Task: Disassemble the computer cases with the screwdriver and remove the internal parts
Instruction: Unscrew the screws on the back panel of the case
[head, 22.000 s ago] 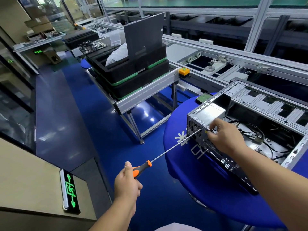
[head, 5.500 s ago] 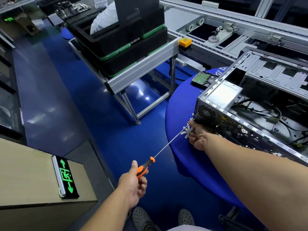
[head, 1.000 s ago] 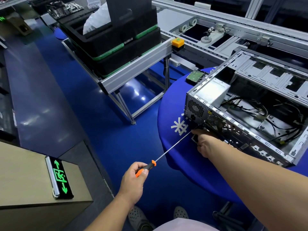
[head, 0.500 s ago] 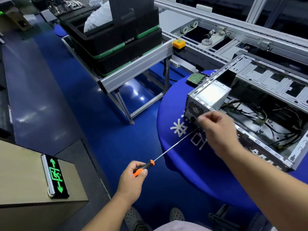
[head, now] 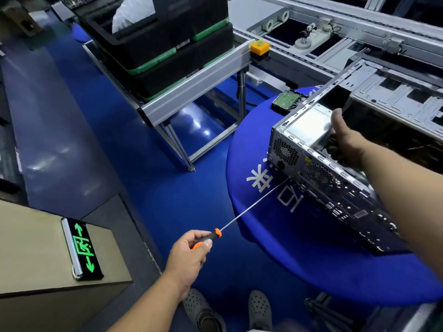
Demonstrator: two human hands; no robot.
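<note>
An open metal computer case (head: 335,188) lies on its side on a round table with a blue cloth (head: 275,236). A silver power supply (head: 309,128) sits in its near left corner. My right hand (head: 345,142) reaches inside the case and grips the power supply, thumb up on its top and fingers curled under its inner side. My left hand (head: 191,250) holds the orange-and-black handle of a long screwdriver (head: 249,212). The shaft points up to the case's rear panel, below the power socket.
A hard drive (head: 286,100) lies on the cloth behind the case. Stacked black trays (head: 167,44) rest on an aluminium stand to the left. A conveyor line (head: 335,32) runs along the back. A box with a green exit sign (head: 82,248) stands at lower left.
My right hand has left the screwdriver tip at the rear panel, risen over the case edge and taken hold of the power supply. My left hand has hardly moved.
</note>
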